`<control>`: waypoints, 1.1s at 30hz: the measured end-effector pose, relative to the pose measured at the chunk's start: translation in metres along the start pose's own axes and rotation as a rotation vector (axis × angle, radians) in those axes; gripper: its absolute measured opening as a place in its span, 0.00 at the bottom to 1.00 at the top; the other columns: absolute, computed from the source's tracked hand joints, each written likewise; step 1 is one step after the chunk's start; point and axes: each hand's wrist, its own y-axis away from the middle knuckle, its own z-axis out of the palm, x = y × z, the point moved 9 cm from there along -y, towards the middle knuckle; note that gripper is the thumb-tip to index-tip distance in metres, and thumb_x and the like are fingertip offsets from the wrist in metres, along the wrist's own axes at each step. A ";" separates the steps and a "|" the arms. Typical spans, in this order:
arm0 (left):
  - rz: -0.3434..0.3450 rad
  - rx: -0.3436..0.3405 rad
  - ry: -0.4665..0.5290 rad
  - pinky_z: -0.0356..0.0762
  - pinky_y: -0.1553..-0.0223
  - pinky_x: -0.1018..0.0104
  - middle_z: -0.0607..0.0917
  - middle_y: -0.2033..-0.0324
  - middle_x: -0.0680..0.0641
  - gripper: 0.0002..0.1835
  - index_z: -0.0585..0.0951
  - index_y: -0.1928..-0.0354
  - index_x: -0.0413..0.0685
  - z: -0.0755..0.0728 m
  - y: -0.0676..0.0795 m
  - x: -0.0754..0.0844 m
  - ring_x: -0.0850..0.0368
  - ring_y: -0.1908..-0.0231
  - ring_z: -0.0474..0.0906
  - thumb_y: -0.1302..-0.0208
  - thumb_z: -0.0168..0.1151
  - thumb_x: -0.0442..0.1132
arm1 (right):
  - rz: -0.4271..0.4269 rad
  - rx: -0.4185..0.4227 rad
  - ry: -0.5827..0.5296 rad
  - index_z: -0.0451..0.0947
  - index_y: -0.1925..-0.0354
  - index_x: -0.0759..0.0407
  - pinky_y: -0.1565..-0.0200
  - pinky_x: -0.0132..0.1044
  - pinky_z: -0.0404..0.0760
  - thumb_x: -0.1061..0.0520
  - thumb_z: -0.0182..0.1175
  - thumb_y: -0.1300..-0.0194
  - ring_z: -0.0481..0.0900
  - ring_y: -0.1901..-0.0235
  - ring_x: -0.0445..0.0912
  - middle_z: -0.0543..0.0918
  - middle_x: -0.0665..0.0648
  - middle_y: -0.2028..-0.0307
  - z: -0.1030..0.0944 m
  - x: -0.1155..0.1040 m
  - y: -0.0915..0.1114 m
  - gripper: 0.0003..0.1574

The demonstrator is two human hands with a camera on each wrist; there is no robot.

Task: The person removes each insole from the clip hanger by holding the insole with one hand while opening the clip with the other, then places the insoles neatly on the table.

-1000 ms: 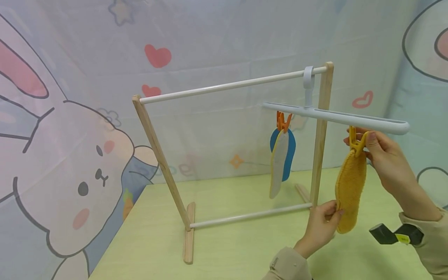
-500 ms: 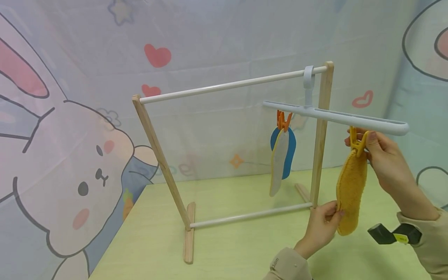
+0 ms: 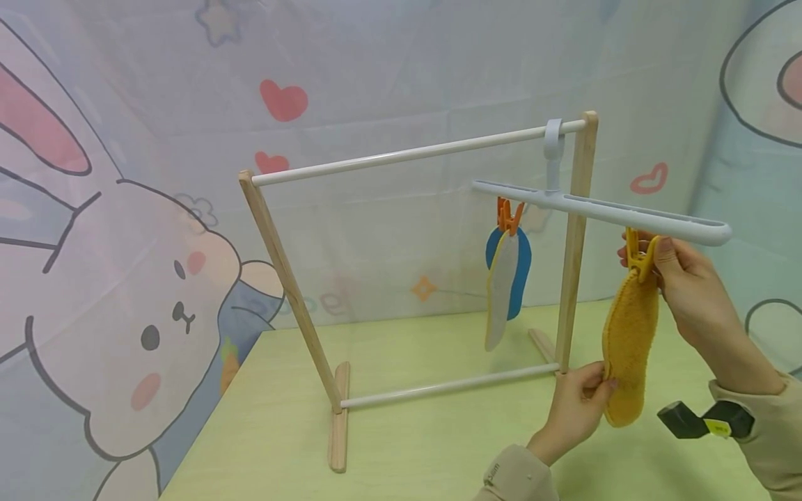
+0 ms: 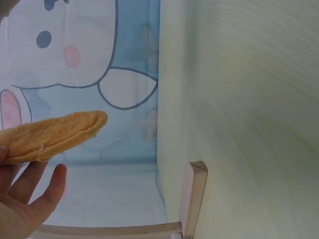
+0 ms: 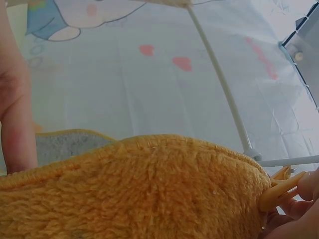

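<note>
A fuzzy yellow insole (image 3: 631, 348) hangs upright from a yellow clothespin (image 3: 640, 257) under the right end of a white hanger (image 3: 645, 219). My right hand (image 3: 695, 299) pinches the clothespin at the insole's top edge. Lower down, my left hand (image 3: 573, 410) pinches the insole's left edge between thumb and fingers. In the left wrist view the insole (image 4: 60, 133) sticks out past the fingertips. The right wrist view has its fuzzy face (image 5: 149, 194) close up, with the clothespin (image 5: 279, 191) at the right.
The hanger hooks over the top bar (image 3: 413, 152) of a wooden rack (image 3: 282, 278) on a pale yellow-green table (image 3: 438, 445). Orange clothespins (image 3: 509, 217) hold a grey insole (image 3: 502, 292) and a blue insole (image 3: 523, 271) at the hanger's far end. A printed curtain (image 3: 376, 69) stands behind.
The yellow insole's lower end has shifted slightly down and right, and the hanger's near end has dipped a little. Both hands keep nearly the same place and hold.
</note>
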 end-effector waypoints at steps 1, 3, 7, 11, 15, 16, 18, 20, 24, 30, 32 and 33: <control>0.000 0.003 0.000 0.72 0.68 0.87 0.85 0.62 0.39 0.12 0.77 0.54 0.37 0.000 0.000 -0.001 0.72 0.65 0.76 0.34 0.48 0.33 | 0.001 0.001 -0.008 0.69 0.50 0.48 0.63 0.18 0.70 0.46 0.40 0.33 0.75 0.60 0.29 0.78 0.40 0.62 0.000 0.000 0.000 0.19; -0.001 0.008 -0.001 0.72 0.66 0.87 0.84 0.60 0.39 0.13 0.77 0.52 0.37 0.000 0.000 -0.001 0.68 0.61 0.79 0.34 0.48 0.32 | 0.000 0.001 -0.019 0.69 0.50 0.47 0.63 0.18 0.70 0.46 0.40 0.33 0.76 0.61 0.28 0.78 0.40 0.63 0.000 0.000 0.000 0.18; 0.004 0.013 -0.013 0.72 0.67 0.87 0.84 0.61 0.38 0.13 0.77 0.52 0.37 0.000 0.000 -0.001 0.66 0.61 0.80 0.34 0.48 0.32 | -0.006 0.001 -0.016 0.70 0.49 0.47 0.63 0.18 0.69 0.47 0.40 0.33 0.76 0.61 0.28 0.78 0.40 0.62 0.000 -0.001 0.000 0.18; 0.011 0.015 -0.015 0.73 0.67 0.88 0.84 0.61 0.38 0.12 0.77 0.53 0.36 -0.001 0.001 0.000 0.67 0.62 0.79 0.34 0.48 0.32 | -0.006 -0.001 -0.033 0.70 0.50 0.48 0.63 0.18 0.69 0.48 0.40 0.33 0.76 0.61 0.29 0.78 0.41 0.62 0.001 -0.001 0.000 0.18; 0.016 0.016 -0.016 0.73 0.66 0.88 0.84 0.61 0.38 0.13 0.77 0.52 0.36 0.000 0.001 0.000 0.66 0.61 0.80 0.34 0.48 0.32 | 0.008 0.002 -0.045 0.70 0.50 0.48 0.62 0.18 0.70 0.48 0.41 0.33 0.77 0.61 0.29 0.78 0.41 0.62 0.000 0.000 0.000 0.18; 0.017 0.016 -0.016 0.73 0.66 0.88 0.84 0.61 0.38 0.13 0.76 0.52 0.36 0.000 0.001 0.000 0.66 0.61 0.80 0.34 0.48 0.32 | 0.010 0.001 -0.050 0.70 0.49 0.48 0.62 0.18 0.70 0.48 0.41 0.34 0.76 0.61 0.29 0.77 0.41 0.61 0.000 0.001 0.000 0.18; 0.018 0.018 -0.018 0.73 0.66 0.87 0.84 0.60 0.38 0.13 0.76 0.51 0.37 0.000 0.001 0.000 0.64 0.61 0.81 0.35 0.48 0.32 | 0.011 -0.002 -0.053 0.70 0.48 0.48 0.62 0.18 0.70 0.48 0.41 0.34 0.75 0.60 0.30 0.76 0.42 0.60 0.000 0.001 0.000 0.19; 0.020 0.024 -0.022 0.73 0.66 0.87 0.84 0.60 0.38 0.14 0.76 0.50 0.37 -0.001 0.001 0.001 0.62 0.61 0.81 0.35 0.48 0.32 | 0.007 0.003 -0.049 0.69 0.48 0.49 0.61 0.18 0.70 0.48 0.42 0.34 0.75 0.60 0.30 0.75 0.42 0.58 0.000 0.001 0.000 0.19; 0.047 0.042 -0.052 0.72 0.68 0.88 0.84 0.62 0.37 0.13 0.76 0.51 0.35 -0.002 0.001 0.004 0.59 0.63 0.83 0.36 0.49 0.30 | 0.002 0.011 -0.060 0.70 0.48 0.51 0.61 0.18 0.71 0.48 0.43 0.34 0.76 0.60 0.31 0.75 0.43 0.58 -0.001 0.002 -0.001 0.20; 0.075 0.050 -0.087 0.72 0.68 0.88 0.84 0.63 0.36 0.12 0.76 0.53 0.33 -0.001 0.000 0.003 0.56 0.64 0.83 0.37 0.49 0.29 | -0.018 0.007 -0.102 0.70 0.48 0.53 0.60 0.18 0.73 0.50 0.44 0.34 0.78 0.60 0.32 0.77 0.43 0.59 0.001 0.000 -0.003 0.20; 0.073 0.044 -0.077 0.72 0.68 0.88 0.84 0.63 0.37 0.13 0.76 0.52 0.34 -0.001 0.000 0.003 0.57 0.64 0.83 0.36 0.49 0.29 | -0.020 0.004 -0.118 0.70 0.48 0.52 0.60 0.17 0.73 0.50 0.44 0.34 0.78 0.60 0.32 0.77 0.44 0.59 0.001 -0.001 -0.002 0.19; 0.070 0.041 -0.070 0.72 0.68 0.88 0.84 0.63 0.37 0.13 0.76 0.52 0.35 -0.001 0.000 0.003 0.58 0.64 0.83 0.36 0.49 0.30 | -0.022 -0.001 -0.131 0.70 0.49 0.52 0.60 0.18 0.73 0.51 0.43 0.34 0.78 0.60 0.32 0.77 0.44 0.59 0.001 -0.001 -0.002 0.18</control>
